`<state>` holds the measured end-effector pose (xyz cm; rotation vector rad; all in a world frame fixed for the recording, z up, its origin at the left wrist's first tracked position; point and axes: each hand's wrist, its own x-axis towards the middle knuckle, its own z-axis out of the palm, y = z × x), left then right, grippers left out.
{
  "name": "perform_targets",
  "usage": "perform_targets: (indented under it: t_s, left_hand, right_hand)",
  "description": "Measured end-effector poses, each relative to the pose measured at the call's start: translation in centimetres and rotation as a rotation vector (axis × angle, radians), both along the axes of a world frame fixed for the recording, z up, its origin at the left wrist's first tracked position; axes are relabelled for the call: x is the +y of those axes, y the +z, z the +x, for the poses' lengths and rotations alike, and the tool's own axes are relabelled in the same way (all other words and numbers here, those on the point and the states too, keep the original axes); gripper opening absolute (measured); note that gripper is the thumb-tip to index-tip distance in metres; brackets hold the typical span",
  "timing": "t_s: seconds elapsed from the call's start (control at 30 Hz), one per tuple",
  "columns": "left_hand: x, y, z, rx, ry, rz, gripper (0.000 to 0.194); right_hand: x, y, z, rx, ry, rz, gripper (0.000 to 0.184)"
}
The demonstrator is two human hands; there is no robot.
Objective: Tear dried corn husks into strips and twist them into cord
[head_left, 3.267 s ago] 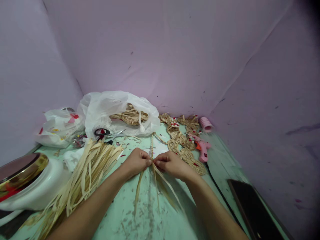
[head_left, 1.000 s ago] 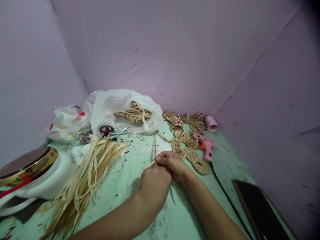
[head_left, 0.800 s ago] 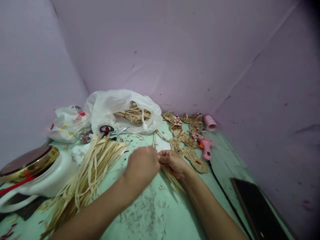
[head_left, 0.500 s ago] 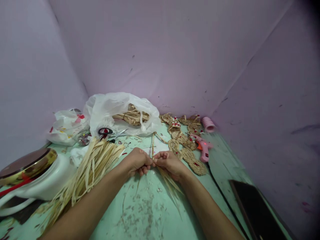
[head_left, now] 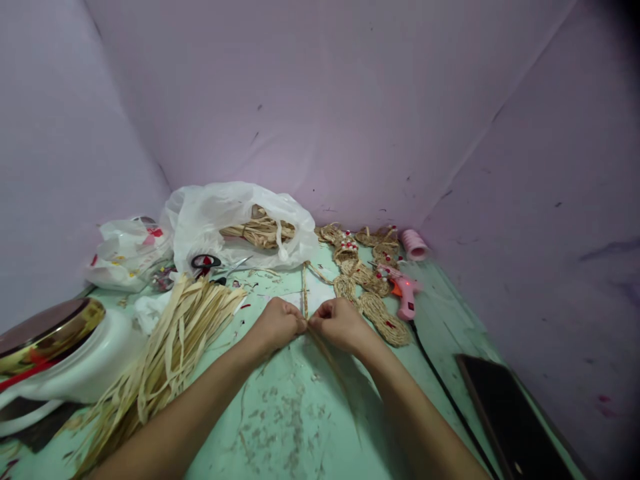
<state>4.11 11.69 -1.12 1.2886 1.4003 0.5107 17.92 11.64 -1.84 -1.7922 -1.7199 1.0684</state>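
Note:
A thin braided cord [head_left: 305,287] of straw-coloured dry fibre runs from the far part of the table toward me. At its near end my left hand [head_left: 281,324] and my right hand [head_left: 341,324] face each other, both closed, pinching fibre strands between thumb and fingers. Loose strands [head_left: 335,370] trail down toward me from beneath my right hand. The cord's far end bends over to the coiled braid pieces [head_left: 357,283], decorated with red and white beads. A bundle of flat dry strips [head_left: 175,353] lies left of my left hand.
A white plastic bag [head_left: 200,213] with more fibre stands at the back; scissors [head_left: 206,262] lie before it. At right are a pink glue gun [head_left: 407,297] with its lit red light, a pink spool [head_left: 414,245] and a dark phone-like slab [head_left: 510,413]. A white container [head_left: 107,360] sits left.
My left hand crossed over toward my right hand, then swung back to the left side. The trailing strands shifted beneath the hands. The view has swayed slightly.

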Motion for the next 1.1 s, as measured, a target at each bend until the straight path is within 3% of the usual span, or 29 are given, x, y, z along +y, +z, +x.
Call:
perform_targets:
  t_s: [0.2,0.33,0.57,0.87,1.1]
  left_hand:
    - [-0.2,-0.1,0.0,-0.051,0.017,-0.026,0.012]
    - [-0.2,0.3,-0.5,0.017,-0.142,-0.016,0.015]
    - [0.3,2.8,-3.2,0.099,-0.346,-0.051,0.016]
    - [0.6,0.8,-3.5,0.288,-0.314,0.031,0.012]
    - [0.3,1.3,-3.1,0.262,-0.382,0.004,0.01]
  right_hand:
    - [-0.4,0.0,-0.3,0.302,-0.052,-0.188,0.012]
    - [-0.6,-0.7,-0.4,0.385,-0.061,-0.152,0.01]
    - [-0.8,-0.3,-0.3,0.497,-0.125,-0.237,0.008]
    - [-0.8,-0.5,-0.1,0.52,-0.095,-0.235,0.01]
    - [-0.7,-0.8,0.0,0.54,-0.083,-0.224,0.007]
